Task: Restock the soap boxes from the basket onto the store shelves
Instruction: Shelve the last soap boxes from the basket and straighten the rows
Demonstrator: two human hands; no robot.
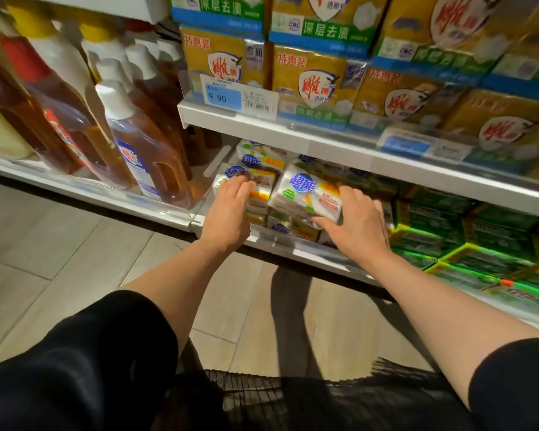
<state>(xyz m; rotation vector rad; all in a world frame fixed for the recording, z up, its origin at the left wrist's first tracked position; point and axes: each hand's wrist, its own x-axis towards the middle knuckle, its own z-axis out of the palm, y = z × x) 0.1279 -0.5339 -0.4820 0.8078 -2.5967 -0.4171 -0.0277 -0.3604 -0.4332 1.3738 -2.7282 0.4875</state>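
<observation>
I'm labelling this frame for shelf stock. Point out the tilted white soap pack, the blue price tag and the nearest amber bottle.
tilted white soap pack (305,194), head view, its front face.
blue price tag (224,96), head view, its printed price.
nearest amber bottle (143,157), head view, its label.

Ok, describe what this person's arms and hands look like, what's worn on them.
Both hands are bare: no gloves, rings or watch show on the left hand or right hand. The forearms are uncovered too. Each arm has a plain black sleeve, the left sleeve and the right sleeve, ending about the elbow, without visible markings.
</observation>
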